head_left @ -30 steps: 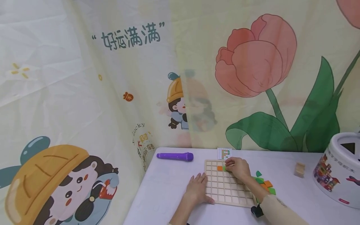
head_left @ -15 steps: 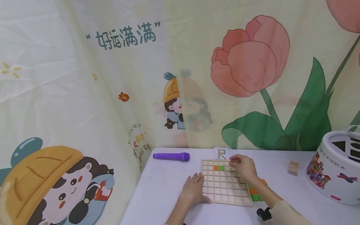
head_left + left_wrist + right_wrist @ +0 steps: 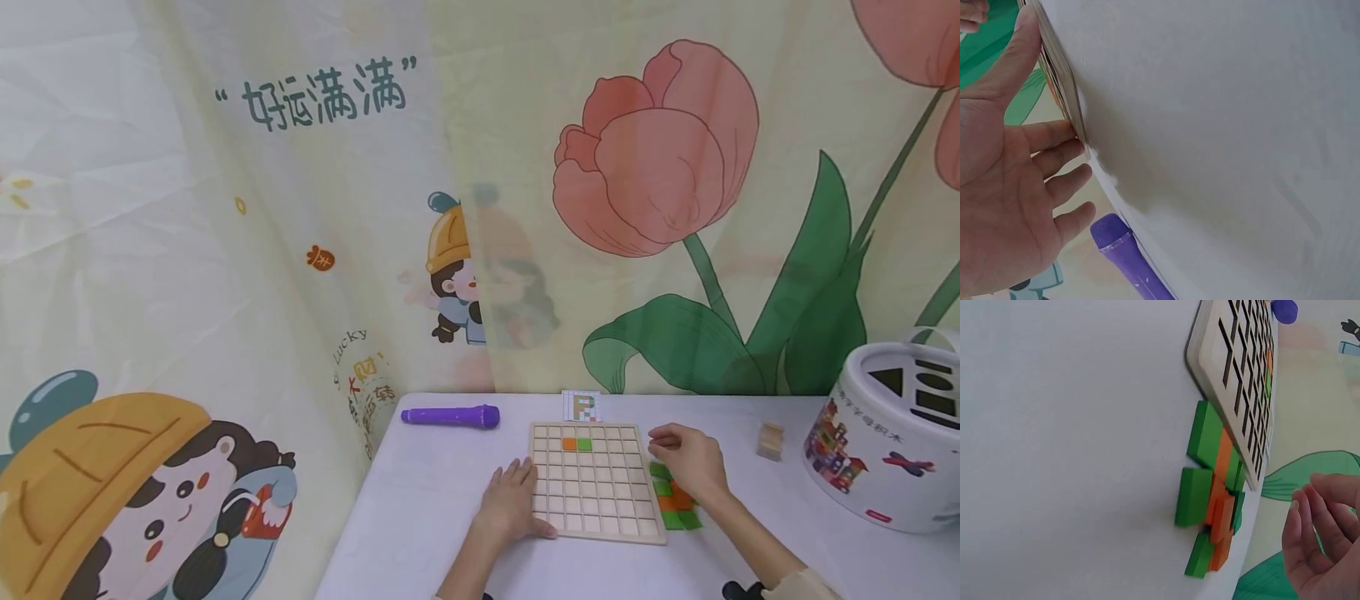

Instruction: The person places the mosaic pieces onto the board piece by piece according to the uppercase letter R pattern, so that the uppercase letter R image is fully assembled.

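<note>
A square wooden grid board (image 3: 592, 492) lies on the white table. In its second row from the back sit an orange tile (image 3: 570, 444) and a green tile (image 3: 584, 445), side by side. My left hand (image 3: 506, 504) rests at the board's left edge, fingers extended; in the left wrist view its thumb and fingertips touch the board's side (image 3: 1063, 81). Beyond the board's right edge hovers my right hand (image 3: 690, 458), fingers loosely bent, with nothing visible between the fingertips. Below it is a heap of green tiles (image 3: 1196, 497) and orange tiles (image 3: 1222, 515), partly hidden by this hand in the head view.
A small card (image 3: 581, 406) with a coloured grid pattern lies behind the board. To its left is a purple toy microphone (image 3: 450, 417). At the right stand a small wooden block (image 3: 770, 442) and a white bucket (image 3: 877, 450) with shaped holes in its lid. Printed curtains (image 3: 517, 125) hang behind.
My right hand has left the green tile on the board and moved right, over the tile heap. My left hand stays at the board's edge. The head view has turned slightly right.
</note>
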Tool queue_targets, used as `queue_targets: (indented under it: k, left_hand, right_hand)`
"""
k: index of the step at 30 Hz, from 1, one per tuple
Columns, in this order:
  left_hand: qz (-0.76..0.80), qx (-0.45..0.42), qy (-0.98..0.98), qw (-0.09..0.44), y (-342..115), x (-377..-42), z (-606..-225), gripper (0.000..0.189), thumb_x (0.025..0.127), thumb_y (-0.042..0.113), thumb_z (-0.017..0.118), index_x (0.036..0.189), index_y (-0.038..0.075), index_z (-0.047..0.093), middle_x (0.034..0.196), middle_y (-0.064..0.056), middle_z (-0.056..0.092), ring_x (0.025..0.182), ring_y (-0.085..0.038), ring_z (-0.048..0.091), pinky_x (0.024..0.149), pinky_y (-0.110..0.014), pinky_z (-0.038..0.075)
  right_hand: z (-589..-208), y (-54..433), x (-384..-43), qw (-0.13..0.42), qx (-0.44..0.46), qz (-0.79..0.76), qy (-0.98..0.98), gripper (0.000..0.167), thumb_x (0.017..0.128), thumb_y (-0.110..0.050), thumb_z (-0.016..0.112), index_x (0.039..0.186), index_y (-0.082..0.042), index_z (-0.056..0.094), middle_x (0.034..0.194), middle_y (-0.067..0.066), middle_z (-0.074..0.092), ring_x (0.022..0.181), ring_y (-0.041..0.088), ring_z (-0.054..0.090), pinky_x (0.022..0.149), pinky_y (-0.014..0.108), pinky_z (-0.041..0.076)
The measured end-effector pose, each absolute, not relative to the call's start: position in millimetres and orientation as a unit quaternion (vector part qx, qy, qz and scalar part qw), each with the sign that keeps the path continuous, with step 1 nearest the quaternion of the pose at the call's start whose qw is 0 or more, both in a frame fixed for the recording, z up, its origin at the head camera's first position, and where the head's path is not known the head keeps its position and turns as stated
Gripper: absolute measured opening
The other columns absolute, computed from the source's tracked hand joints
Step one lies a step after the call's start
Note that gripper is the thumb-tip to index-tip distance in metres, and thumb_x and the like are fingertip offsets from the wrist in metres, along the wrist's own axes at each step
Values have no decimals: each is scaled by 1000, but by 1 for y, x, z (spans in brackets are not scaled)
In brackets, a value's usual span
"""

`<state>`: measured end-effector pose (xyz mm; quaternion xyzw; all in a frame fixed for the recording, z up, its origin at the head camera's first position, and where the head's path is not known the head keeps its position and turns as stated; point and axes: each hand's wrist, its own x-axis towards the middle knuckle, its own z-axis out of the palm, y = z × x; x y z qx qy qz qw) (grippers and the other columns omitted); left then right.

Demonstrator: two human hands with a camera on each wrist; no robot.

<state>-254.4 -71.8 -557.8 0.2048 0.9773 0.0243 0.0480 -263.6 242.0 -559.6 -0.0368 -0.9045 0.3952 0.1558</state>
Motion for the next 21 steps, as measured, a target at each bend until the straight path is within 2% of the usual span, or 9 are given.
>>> queue_targets:
  k: [8, 15, 18, 21]
  left_hand:
    - [39, 201, 977, 51, -72, -255, -557, 114, 65, 63, 88, 154, 3, 49, 162, -13, 45, 151, -32, 40, 124, -52, 32]
    - [42, 201, 977, 51, -73, -254, -556, 114, 66, 63, 88, 154, 3, 49, 162, -13, 45, 151, -32, 40, 124, -52, 32]
    - [36, 203, 977, 50, -72, -254, -556, 113, 67, 64, 87, 154, 3, 48, 162, -13, 45, 151, -32, 40, 124, -52, 32]
    - [30, 205, 977, 51, -72, -254, -556, 113, 67, 64, 86, 154, 3, 48, 163, -12, 44, 151, -32, 40, 124, -52, 32]
  right_hand:
    - [-560, 265, -242, 137, -58, 368, -918, 18, 92, -11, 77, 106, 0, 76, 88, 8, 77, 80, 26, 71, 62, 29, 53]
    - [-559, 274, -231, 50, -79, 340, -936, 33, 84, -22, 87, 106, 0, 75, 88, 3, 75, 81, 22, 68, 66, 37, 54]
    - [-561, 275, -228, 17, -82, 327, -941, 40, 82, -25, 89, 108, 1, 74, 88, 2, 74, 80, 21, 66, 65, 38, 53]
    - [-564, 273, -225, 3, -85, 316, -945, 39, 83, -23, 88, 108, 2, 74, 85, 1, 70, 78, 19, 62, 63, 35, 51]
